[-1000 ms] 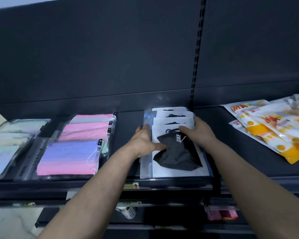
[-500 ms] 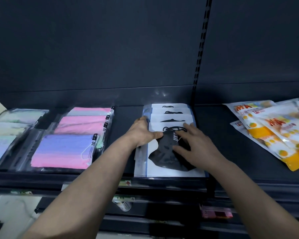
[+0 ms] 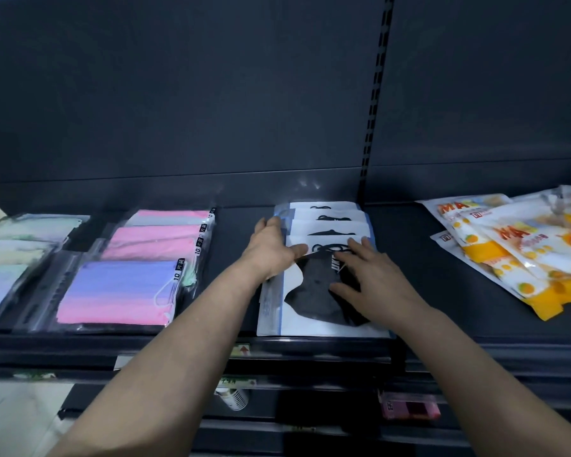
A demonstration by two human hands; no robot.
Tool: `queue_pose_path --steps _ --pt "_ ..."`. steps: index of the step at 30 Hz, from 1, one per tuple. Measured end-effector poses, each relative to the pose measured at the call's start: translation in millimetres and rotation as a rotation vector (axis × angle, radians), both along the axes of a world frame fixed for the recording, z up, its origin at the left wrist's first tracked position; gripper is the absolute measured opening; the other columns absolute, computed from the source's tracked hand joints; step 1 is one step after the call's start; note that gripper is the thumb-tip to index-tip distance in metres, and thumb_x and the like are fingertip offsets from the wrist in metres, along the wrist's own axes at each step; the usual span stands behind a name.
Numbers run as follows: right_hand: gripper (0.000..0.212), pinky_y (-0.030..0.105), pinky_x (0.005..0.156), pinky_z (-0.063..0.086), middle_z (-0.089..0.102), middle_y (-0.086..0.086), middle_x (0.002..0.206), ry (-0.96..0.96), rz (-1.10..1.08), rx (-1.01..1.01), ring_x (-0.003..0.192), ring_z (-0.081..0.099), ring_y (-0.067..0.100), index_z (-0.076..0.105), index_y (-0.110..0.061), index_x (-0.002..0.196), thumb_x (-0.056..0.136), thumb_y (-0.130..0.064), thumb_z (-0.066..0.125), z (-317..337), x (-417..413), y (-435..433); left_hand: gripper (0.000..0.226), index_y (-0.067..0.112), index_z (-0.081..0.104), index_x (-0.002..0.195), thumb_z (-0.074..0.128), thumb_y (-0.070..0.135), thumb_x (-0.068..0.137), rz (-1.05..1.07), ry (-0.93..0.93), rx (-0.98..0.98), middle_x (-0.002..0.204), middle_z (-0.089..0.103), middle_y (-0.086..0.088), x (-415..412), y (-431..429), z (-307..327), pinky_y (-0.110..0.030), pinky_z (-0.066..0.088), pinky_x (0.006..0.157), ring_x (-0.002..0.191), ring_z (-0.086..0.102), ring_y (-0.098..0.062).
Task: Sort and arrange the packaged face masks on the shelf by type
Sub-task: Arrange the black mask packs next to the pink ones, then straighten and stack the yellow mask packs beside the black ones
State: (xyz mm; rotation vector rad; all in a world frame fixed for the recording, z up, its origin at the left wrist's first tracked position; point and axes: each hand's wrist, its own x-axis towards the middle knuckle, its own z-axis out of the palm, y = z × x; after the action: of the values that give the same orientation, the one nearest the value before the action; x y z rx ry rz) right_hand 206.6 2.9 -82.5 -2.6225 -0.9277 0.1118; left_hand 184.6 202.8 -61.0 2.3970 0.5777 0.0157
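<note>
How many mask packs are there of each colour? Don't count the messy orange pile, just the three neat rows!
Pale packs: 3
Pink and purple packs: 3
Black mask packs: 5
Total: 11

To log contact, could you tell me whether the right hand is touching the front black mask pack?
Touching. The head view shows the right hand lying flat on the front black mask pack, fingers spread.
</note>
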Motion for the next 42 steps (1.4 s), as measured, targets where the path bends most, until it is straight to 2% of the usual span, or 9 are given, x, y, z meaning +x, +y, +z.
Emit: queue_pose_path --steps 3,6,8,14,23,26,30,34,42 --pt "0.047 0.048 0.113 0.023 0.032 0.002 0.153 -0.186 0.022 -0.037 0.145 0.019 0.022 0.045 -0.022 0.139 0.094 -0.035 0.051 2.4 -4.4 2.2 0.055 0.023 0.043 0.143 0.060 0.031 0.092 -0.069 -0.071 0.151 0.151 0.037 -0.005 -12.3 -4.9 14.5 -0.031 0.039 0.103 0.135 0.041 -0.023" --pt "0.033 0.048 0.099 0.041 0.060 0.006 0.127 -0.338 0.041 -0.041 0.125 0.052 0.028 0.065 -0.017 0.117 0.085 -0.019 0.064 3.8 -10.0 5.4 0.035 0.030 0.057 0.130 0.053 0.030 0.095 -0.167 -0.049 0.291 0.132 0.059 -0.001 -28.2 -12.3 26.4 -0.032 0.047 0.094 0.119 0.055 -0.022" --pt "0.030 0.046 0.097 0.043 0.065 0.005 0.119 -0.368 0.007 -0.065 0.116 0.058 0.027 0.067 -0.017 0.113 0.083 -0.019 0.066 7.2 -14.5 2.8 0.031 0.033 0.060 0.125 0.052 0.032 0.095 -0.217 -0.025 0.351 0.126 0.062 0.001 -35.0 -15.9 28.4 -0.030 0.048 0.088 0.113 0.058 -0.022" --pt "0.041 0.037 0.112 0.026 0.044 -0.002 0.146 -0.300 -0.164 -0.117 0.139 0.033 0.016 0.050 -0.024 0.135 0.094 -0.030 0.048 12.4 -20.9 -42.3 0.025 0.028 0.066 0.115 0.054 0.030 0.092 -0.379 -0.166 0.334 0.120 0.065 0.007 -20.7 -45.4 29.4 -0.031 0.047 0.087 0.114 0.057 -0.018" --pt "0.042 0.042 0.115 0.017 0.037 -0.001 0.150 -0.330 -0.465 -0.109 0.146 0.014 0.016 0.051 -0.023 0.134 0.092 -0.016 0.049 29.6 28.8 -172.7 0.040 0.026 0.055 0.133 0.057 0.032 0.094 -0.540 -0.227 0.192 0.134 0.058 -0.002 50.3 -169.9 21.5 -0.032 0.045 0.099 0.122 0.053 -0.021" --pt "0.043 0.047 0.116 0.012 0.031 0.000 0.153 -0.338 -0.455 -0.148 0.147 0.006 0.018 0.046 -0.023 0.137 0.095 -0.016 0.043 29.3 59.5 -219.8 0.054 0.027 0.039 0.146 0.052 0.042 0.095 -0.494 -0.207 0.143 0.152 0.038 -0.005 77.3 -222.5 8.8 -0.032 0.036 0.106 0.135 0.040 -0.024" --pt "0.054 0.055 0.115 0.002 0.011 -0.003 0.159 -0.195 -0.325 -0.189 0.147 -0.008 0.021 0.028 -0.033 0.146 0.096 -0.052 0.034 27.4 97.5 -261.5 0.067 0.038 0.022 0.151 0.046 0.059 0.092 -0.352 -0.097 0.011 0.163 0.005 -0.004 113.5 -270.2 -1.4 -0.040 0.022 0.118 0.149 0.010 -0.027" --pt "0.065 0.057 0.114 -0.003 0.003 -0.006 0.160 -0.018 -0.264 -0.275 0.146 -0.009 0.028 0.018 -0.043 0.147 0.088 -0.069 0.030 19.7 124.6 -288.2 0.062 0.041 0.031 0.147 0.043 0.064 0.091 -0.290 0.038 0.089 0.163 0.004 -0.004 127.4 -305.4 -6.9 -0.039 0.029 0.115 0.147 0.019 -0.030" --pt "0.063 0.056 0.115 -0.005 0.004 -0.005 0.160 0.022 -0.313 -0.333 0.147 -0.008 0.025 0.015 -0.040 0.148 0.091 -0.061 0.030 23.9 154.6 -362.7 0.063 0.042 0.024 0.149 0.038 0.064 0.092 -0.293 0.121 0.136 0.163 -0.003 -0.010 153.1 -397.9 -10.9 -0.044 0.017 0.119 0.147 0.006 -0.041"
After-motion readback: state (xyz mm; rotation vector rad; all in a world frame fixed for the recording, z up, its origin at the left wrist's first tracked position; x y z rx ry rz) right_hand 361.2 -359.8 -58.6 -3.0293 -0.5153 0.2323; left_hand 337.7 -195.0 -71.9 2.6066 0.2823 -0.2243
